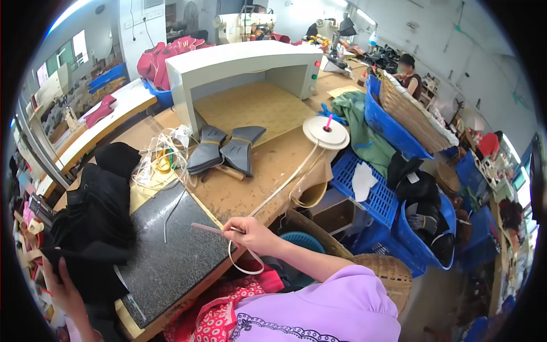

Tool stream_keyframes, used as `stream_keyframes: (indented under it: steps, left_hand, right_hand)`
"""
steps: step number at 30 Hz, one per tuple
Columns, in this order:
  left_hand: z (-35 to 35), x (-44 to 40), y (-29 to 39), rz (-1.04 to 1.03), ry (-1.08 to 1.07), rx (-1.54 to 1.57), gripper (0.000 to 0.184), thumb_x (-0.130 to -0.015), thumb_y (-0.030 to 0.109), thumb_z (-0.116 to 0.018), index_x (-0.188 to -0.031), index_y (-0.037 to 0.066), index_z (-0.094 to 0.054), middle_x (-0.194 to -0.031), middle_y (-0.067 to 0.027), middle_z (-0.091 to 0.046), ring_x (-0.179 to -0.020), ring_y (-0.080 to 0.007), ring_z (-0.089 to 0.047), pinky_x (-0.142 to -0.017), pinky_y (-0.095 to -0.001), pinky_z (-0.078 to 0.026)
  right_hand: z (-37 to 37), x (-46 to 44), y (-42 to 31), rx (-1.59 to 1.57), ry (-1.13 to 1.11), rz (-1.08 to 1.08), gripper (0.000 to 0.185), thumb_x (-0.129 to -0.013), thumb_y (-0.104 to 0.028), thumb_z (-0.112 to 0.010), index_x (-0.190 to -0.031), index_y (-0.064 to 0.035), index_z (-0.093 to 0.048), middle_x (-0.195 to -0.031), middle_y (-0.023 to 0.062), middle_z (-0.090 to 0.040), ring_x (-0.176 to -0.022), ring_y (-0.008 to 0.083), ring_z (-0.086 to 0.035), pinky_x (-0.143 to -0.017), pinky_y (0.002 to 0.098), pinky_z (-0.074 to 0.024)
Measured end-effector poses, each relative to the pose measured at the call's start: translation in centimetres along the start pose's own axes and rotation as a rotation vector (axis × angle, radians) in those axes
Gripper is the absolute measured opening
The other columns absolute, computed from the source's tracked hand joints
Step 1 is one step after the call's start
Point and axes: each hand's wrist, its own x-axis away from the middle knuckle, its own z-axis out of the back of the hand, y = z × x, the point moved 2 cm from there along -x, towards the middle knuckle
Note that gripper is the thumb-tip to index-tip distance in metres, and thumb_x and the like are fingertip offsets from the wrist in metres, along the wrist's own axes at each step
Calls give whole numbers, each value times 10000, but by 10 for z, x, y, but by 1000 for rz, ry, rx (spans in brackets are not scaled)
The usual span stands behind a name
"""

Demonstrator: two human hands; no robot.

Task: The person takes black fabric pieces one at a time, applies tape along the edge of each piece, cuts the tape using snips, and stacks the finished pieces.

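My right hand [249, 236] is closed in a pinch on a narrow pale strip [285, 185] above the front edge of the dark slab [176, 245]. From a white reel [326, 132] with a pink pin, the strip runs down to the hand, and a loop of it hangs below. At the far lower left, my left hand [64, 288] is against black material [94, 211], its fingers apart at the near side of the pile; whether it grips the material is unclear. Bundled grey pieces [228, 149] lie beyond the slab, beside tangled white strips [162, 157].
A white box-shaped housing [245, 60] stands at the back of the table. Blue baskets [364, 185] with cloth and black items are on the right. A wicker basket [387, 276] sits near my right elbow. Another person [409, 77] is at the upper right.
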Motion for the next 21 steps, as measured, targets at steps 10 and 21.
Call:
stream_keyframes:
  steps: [10, 21]
  left_hand:
    - [-101, 61, 100, 220, -870, 386, 313, -777, -18, -650, -1067, -46, -534, -935, -127, -599, -868, -223, -570, -785, -318, -457]
    - [-139, 128, 119, -157, -441, 139, 391, -758, 17, -660, -1124, 8, -520, -1008, -192, -540, -902, -381, -521, -827, -446, -431]
  right_hand:
    - [-5, -17, -11, -35, 47, 12, 171, -924, -171, -575, -944, -5, -609, -718, 8, -558, -661, 81, -515, -607, 252, -428]
    - [-63, -41, -21, 79, -210, 107, 118, -874, -97, -552, -895, 7, -602, -702, 112, -624, -605, 157, -596, -567, 317, -477]
